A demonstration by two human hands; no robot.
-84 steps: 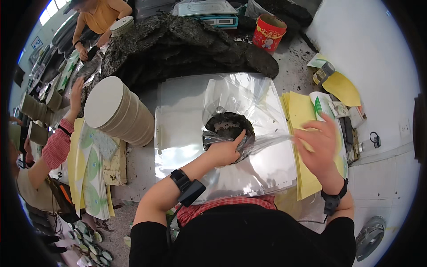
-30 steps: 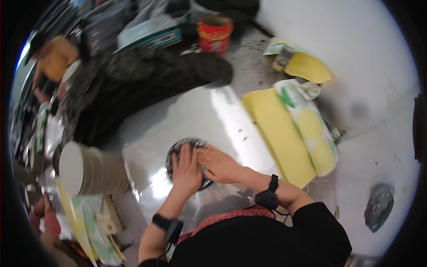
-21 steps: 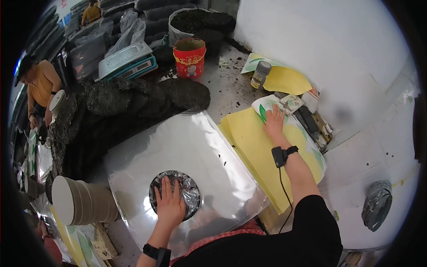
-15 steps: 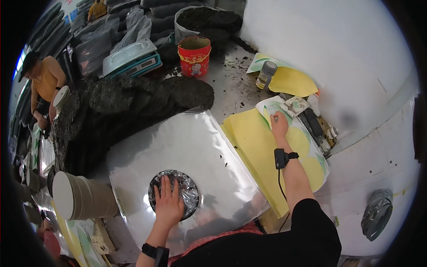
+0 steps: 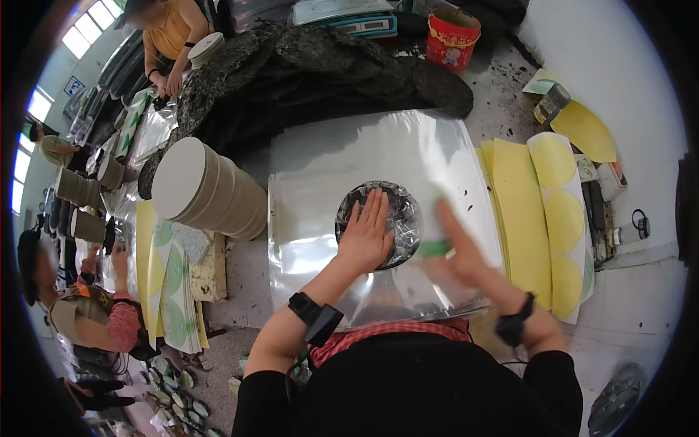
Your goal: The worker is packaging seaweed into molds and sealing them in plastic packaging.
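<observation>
A round dark cake wrapped in shiny clear film (image 5: pixel 405 218) lies on a stack of clear plastic sheets (image 5: pixel 313 160). My left hand (image 5: pixel 366 239) rests flat on the cake, its fingers stretched out. Just right of the cake is my right hand (image 5: pixel 466 258), smeared by motion, with a green-and-white sticker (image 5: pixel 435 248) at its fingers. The sticker's outline is blurred. To the right of the plastic lie yellow backing sheets (image 5: pixel 515 218) and a white strip with yellow circles (image 5: pixel 555 207).
Behind the plastic rises a heap of dark, soft material (image 5: pixel 306 80). Stacked pale discs (image 5: pixel 218 189) stand at left, near more label sheets (image 5: pixel 175 298). A red bucket (image 5: pixel 450 44), a scale (image 5: pixel 357 22) and a jar (image 5: pixel 551 104) are farther back. Co-workers occupy the left side.
My right hand has come from the label sheets to beside the cake, bringing a green-and-white sticker. My left hand stays on the cake. The view has swung left.
</observation>
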